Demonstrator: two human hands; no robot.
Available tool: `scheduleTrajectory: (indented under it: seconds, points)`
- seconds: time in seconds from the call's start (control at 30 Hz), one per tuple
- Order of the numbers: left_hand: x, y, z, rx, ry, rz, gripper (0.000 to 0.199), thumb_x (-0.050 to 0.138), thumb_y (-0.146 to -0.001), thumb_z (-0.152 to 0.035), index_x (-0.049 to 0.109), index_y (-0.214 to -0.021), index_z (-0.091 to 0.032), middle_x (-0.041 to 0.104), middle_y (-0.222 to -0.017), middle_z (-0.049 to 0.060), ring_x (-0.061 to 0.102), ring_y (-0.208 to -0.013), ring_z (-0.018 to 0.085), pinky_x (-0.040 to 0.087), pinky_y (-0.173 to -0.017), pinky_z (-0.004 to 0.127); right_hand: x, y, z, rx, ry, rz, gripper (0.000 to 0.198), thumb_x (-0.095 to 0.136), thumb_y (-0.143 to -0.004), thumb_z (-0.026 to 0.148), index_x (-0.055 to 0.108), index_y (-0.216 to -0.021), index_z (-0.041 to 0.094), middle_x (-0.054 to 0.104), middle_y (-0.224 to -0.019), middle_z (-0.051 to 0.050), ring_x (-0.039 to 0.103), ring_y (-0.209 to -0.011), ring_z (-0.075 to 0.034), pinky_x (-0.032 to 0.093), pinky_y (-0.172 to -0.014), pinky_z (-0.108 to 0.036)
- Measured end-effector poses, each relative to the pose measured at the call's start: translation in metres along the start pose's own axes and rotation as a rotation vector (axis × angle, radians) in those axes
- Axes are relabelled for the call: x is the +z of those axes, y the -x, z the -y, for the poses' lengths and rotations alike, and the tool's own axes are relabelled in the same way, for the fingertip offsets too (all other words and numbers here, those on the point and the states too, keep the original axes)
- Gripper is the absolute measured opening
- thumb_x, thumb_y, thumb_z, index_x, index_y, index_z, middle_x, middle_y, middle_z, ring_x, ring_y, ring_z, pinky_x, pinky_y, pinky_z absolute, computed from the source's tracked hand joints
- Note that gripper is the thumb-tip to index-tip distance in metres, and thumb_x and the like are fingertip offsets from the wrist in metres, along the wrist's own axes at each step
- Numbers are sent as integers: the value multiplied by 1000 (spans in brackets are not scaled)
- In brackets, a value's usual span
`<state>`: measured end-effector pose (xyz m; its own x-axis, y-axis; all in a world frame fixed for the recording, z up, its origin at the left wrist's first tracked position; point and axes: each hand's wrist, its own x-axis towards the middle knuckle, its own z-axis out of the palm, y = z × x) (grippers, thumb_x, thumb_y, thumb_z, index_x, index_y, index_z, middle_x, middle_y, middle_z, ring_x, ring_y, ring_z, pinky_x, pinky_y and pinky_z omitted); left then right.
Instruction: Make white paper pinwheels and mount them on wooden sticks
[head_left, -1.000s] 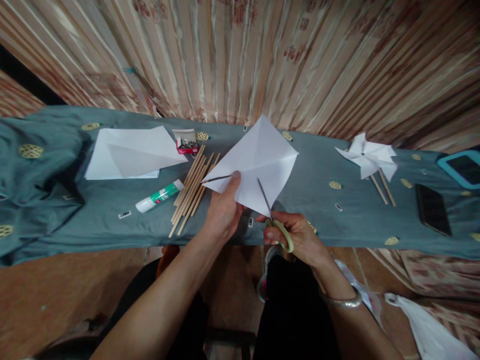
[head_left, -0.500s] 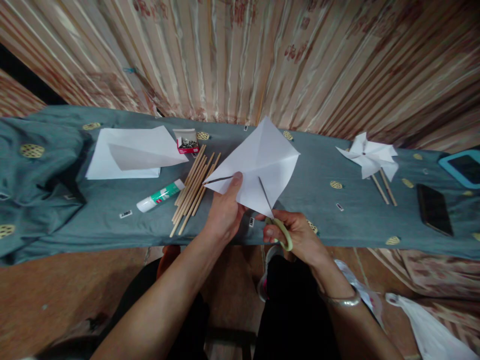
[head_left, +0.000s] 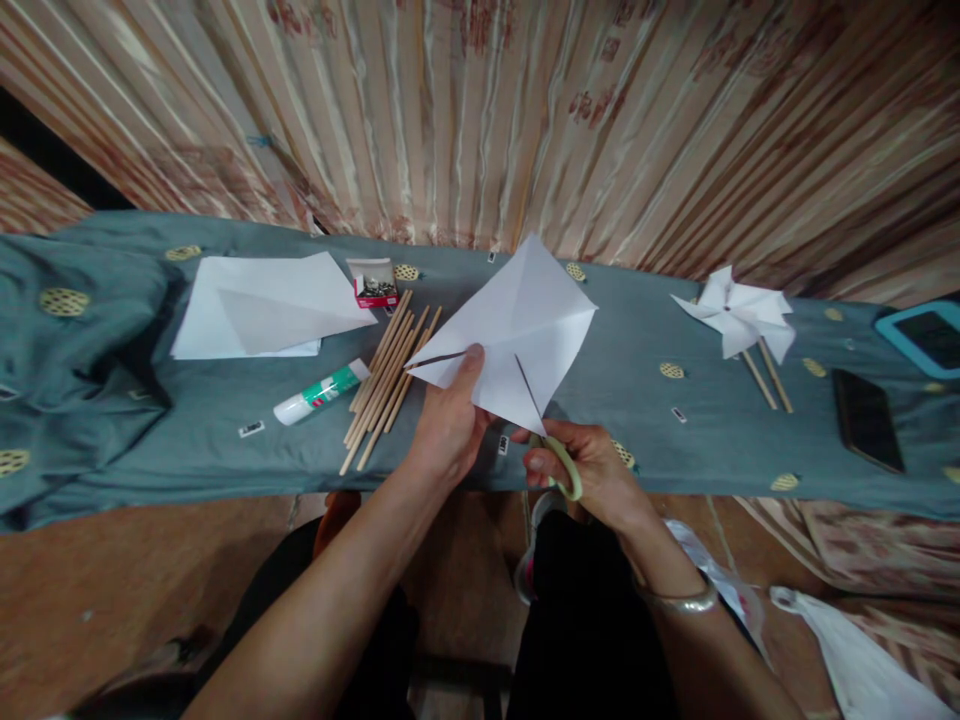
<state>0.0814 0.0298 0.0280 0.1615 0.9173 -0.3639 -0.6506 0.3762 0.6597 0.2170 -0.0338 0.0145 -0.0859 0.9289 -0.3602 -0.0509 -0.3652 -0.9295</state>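
My left hand (head_left: 454,410) is closed on a white square of paper (head_left: 536,320), thumb on top near its lower edge. The paper has crease lines across it and a slit running in from its left corner. In my right hand (head_left: 592,465) is a pair of scissors (head_left: 568,470) with pale green handles. Their dark blade lies along the paper at its bottom corner, pointing up towards the middle. The fingers of the right hand are wrapped round the handles.
Left of the paper lie several wooden sticks (head_left: 390,385), a glue stick (head_left: 321,391), a red box of small metal pins (head_left: 373,284) and white sheets (head_left: 259,305). On the right are paper pinwheels (head_left: 739,312) on sticks, a dark phone (head_left: 868,420) and a blue-cased device (head_left: 922,338).
Both hands, the paper and the scissors stay almost in place. The scissors have shifted only very slightly to the left.
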Motion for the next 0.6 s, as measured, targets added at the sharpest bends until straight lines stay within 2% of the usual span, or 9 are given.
scheduleTrajectory:
  seconds: [0.2, 0.33, 0.47, 0.53, 0.6]
  points:
    - [1, -2, -3, 39, 21, -40, 27, 64, -84, -22, 61, -111, -17, 71, -101, 6, 69, -91, 21, 58, -81, 33, 2, 1, 0, 50, -3, 33, 44, 88, -53, 45, 70, -80, 16, 62, -56, 4, 55, -49, -7, 46, -49, -18]
    - [-2, -8, -12, 53, 60, -63, 24, 58, -87, -16, 61, -111, -18, 72, -101, 5, 69, -94, 19, 57, -82, 30, -3, 6, 1, 134, 49, 149, 43, 86, -56, 43, 68, -84, 16, 63, -57, 4, 56, -51, -7, 45, -51, -18]
    - [-11, -13, -24, 115, 72, -110, 27, 59, -84, -11, 63, -110, -19, 73, -100, 4, 70, -94, 18, 57, -83, 30, -22, 13, -1, 206, 137, 260, 37, 82, -63, 43, 68, -84, 17, 61, -58, 5, 50, -48, -5, 40, -45, -17]
    - [-16, -15, -27, 147, 46, -128, 30, 62, -81, -10, 63, -110, -19, 73, -99, 4, 70, -93, 18, 56, -83, 31, -35, 13, -4, 191, 203, 211, 37, 82, -64, 44, 68, -84, 16, 60, -57, 5, 49, -47, -6, 39, -44, -17]
    - [-20, -15, -28, 170, -6, -104, 32, 65, -77, -11, 64, -109, -18, 73, -98, 4, 70, -92, 20, 55, -85, 32, -47, 11, -6, 105, 237, 14, 39, 82, -63, 45, 69, -86, 16, 63, -61, 3, 55, -53, -9, 43, -50, -20]
